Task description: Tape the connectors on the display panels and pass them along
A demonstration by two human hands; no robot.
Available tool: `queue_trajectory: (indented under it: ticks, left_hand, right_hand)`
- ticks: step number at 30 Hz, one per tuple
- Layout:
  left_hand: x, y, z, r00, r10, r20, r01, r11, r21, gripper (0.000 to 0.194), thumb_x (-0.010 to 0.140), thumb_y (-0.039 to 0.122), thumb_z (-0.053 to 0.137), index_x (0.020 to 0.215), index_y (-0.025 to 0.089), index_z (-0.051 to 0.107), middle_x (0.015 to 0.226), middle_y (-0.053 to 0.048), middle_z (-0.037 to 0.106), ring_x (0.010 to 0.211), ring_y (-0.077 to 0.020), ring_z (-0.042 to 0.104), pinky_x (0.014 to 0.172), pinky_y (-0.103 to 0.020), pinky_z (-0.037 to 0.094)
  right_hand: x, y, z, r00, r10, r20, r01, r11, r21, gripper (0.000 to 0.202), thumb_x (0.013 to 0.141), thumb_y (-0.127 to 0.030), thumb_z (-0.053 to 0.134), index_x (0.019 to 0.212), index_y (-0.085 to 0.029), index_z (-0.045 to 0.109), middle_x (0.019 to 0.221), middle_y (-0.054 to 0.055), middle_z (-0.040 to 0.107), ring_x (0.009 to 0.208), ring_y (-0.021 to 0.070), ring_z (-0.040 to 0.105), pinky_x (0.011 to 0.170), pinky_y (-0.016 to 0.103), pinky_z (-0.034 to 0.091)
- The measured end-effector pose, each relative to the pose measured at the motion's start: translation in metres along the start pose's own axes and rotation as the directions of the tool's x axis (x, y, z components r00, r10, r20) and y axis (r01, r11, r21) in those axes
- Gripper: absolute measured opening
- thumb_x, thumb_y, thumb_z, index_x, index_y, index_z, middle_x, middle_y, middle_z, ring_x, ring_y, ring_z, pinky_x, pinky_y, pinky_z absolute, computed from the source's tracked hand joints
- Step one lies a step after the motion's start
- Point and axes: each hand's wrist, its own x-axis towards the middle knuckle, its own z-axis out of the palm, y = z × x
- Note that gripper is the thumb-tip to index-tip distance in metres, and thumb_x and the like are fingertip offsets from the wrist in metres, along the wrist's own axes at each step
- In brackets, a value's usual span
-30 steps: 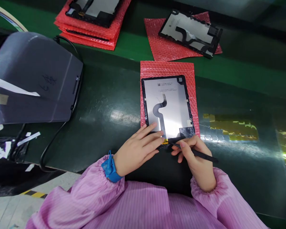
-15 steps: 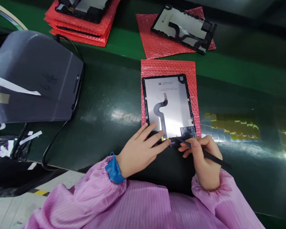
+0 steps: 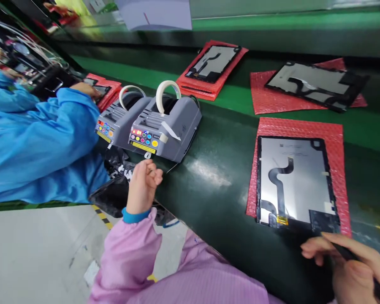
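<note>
My left hand [image 3: 145, 183] is raised with its fingers curled together, just in front of a grey tape dispenser [image 3: 174, 139]. Whether a small piece sits between those fingertips is hidden. A slim black pointed tool [image 3: 346, 252] is gripped pen-like in my right hand [image 3: 351, 266], partly cut off at the lower right. Beyond that hand lies a tablet screen [image 3: 300, 185], silver back up in a black frame, with a dark curved flex cable [image 3: 277, 179] and a yellow tape patch [image 3: 282, 220] near its lower edge. Red bubble wrap [image 3: 335, 131] lies beneath the screen.
A second tape dispenser [image 3: 123, 109] stands left of the first. Behind are a screen [image 3: 213, 63] on stacked red pouches and another screen [image 3: 316, 84] on red wrap. A co-worker's blue sleeve [image 3: 66, 126] is at the left. A black bag [image 3: 112, 194] hangs by the table edge.
The view has swung left. My left hand has left the screen and moved to the tape dispenser, its fingers now curled. My right hand still holds the black tool, beside the screen's lower right.
</note>
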Motion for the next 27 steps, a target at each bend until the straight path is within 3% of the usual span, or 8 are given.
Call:
queue_trajectory:
  ticks: [4,8,13,15,17,20,24,27]
  left_hand:
    - [0.025,0.014,-0.011,0.997,-0.043,-0.061,0.044,0.999,0.005,0.041,0.073,0.040,0.092,0.085,0.020,0.058,0.069,0.007,0.054,0.054,-0.0053,0.052,0.047,-0.013,0.043]
    - [0.032,0.025,-0.009,0.996,-0.077,-0.044,0.077,0.997,-0.001,0.037,0.070,0.030,0.093,0.076,0.019,0.058,0.061,0.008,0.049,0.050,-0.0055,0.046,0.043,-0.013,0.037]
    - [-0.018,0.023,0.019,0.994,-0.101,0.042,0.104,0.990,-0.100,0.047,0.064,0.044,0.096,0.078,0.019,0.059,0.068,0.007,0.050,0.052,-0.0049,0.041,0.045,-0.015,0.036]
    - [-0.051,0.014,0.044,0.937,-0.241,0.252,0.291,0.939,-0.185,0.045,0.071,0.047,0.094,0.081,0.019,0.060,0.069,0.007,0.047,0.053,-0.0047,0.039,0.046,-0.015,0.034]
    - [-0.081,0.002,0.070,0.810,-0.367,0.457,0.493,0.848,-0.192,0.044,0.077,0.049,0.091,0.082,0.019,0.059,0.067,0.006,0.044,0.053,-0.0047,0.035,0.047,-0.015,0.029]
    - [-0.108,-0.013,0.102,0.657,-0.428,0.621,0.644,0.747,-0.166,0.044,0.080,0.050,0.088,0.083,0.019,0.057,0.066,0.006,0.041,0.056,-0.0059,0.033,0.050,-0.017,0.026]
    - [-0.116,-0.020,0.122,0.567,-0.429,0.703,0.701,0.699,-0.140,0.042,0.083,0.049,0.086,0.085,0.019,0.057,0.065,0.007,0.040,0.057,-0.0064,0.031,0.051,-0.018,0.025]
    - [-0.117,-0.021,0.125,0.544,-0.437,0.717,0.718,0.684,-0.128,0.042,0.083,0.047,0.087,0.083,0.019,0.056,0.067,0.006,0.041,0.057,-0.0057,0.031,0.051,-0.017,0.024]
  right_hand:
    - [-0.006,-0.010,0.006,0.999,-0.031,0.018,0.033,0.989,-0.144,0.029,0.105,-0.044,0.053,0.112,-0.026,0.074,0.082,0.009,0.080,0.064,0.0240,0.074,0.057,0.034,0.059]
    - [-0.005,-0.016,0.010,0.999,-0.032,0.009,0.033,0.990,-0.137,0.028,0.106,-0.043,0.053,0.111,-0.026,0.075,0.083,0.008,0.079,0.064,0.0222,0.073,0.057,0.032,0.058]
    - [0.010,-0.035,0.027,0.986,-0.163,0.039,0.165,0.986,-0.031,0.038,0.103,-0.056,0.055,0.116,-0.026,0.075,0.071,0.004,0.066,0.059,0.0188,0.064,0.056,0.031,0.054]
    - [0.015,-0.052,0.042,0.985,-0.166,0.054,0.166,0.986,0.010,0.028,0.102,-0.046,0.061,0.119,-0.027,0.072,0.074,0.003,0.066,0.062,0.0179,0.063,0.060,0.031,0.055]
    - [0.017,-0.069,0.060,0.990,-0.126,0.069,0.119,0.988,0.095,0.019,0.101,-0.036,0.064,0.119,-0.029,0.067,0.081,0.003,0.068,0.064,0.0165,0.065,0.061,0.029,0.055]
    - [0.020,-0.086,0.080,0.996,-0.074,0.059,0.060,0.975,0.213,0.010,0.102,-0.034,0.064,0.111,-0.028,0.063,0.083,0.001,0.069,0.064,0.0140,0.064,0.060,0.025,0.055]
    - [0.021,-0.090,0.089,0.999,0.004,-0.036,0.005,0.964,0.265,0.011,0.103,-0.037,0.065,0.106,-0.027,0.063,0.076,-0.001,0.068,0.063,0.0127,0.065,0.061,0.024,0.056]
    - [0.020,-0.087,0.088,0.998,0.035,-0.053,-0.017,0.955,0.295,0.011,0.102,-0.038,0.066,0.105,-0.027,0.063,0.074,-0.003,0.068,0.061,0.0111,0.064,0.059,0.022,0.054]
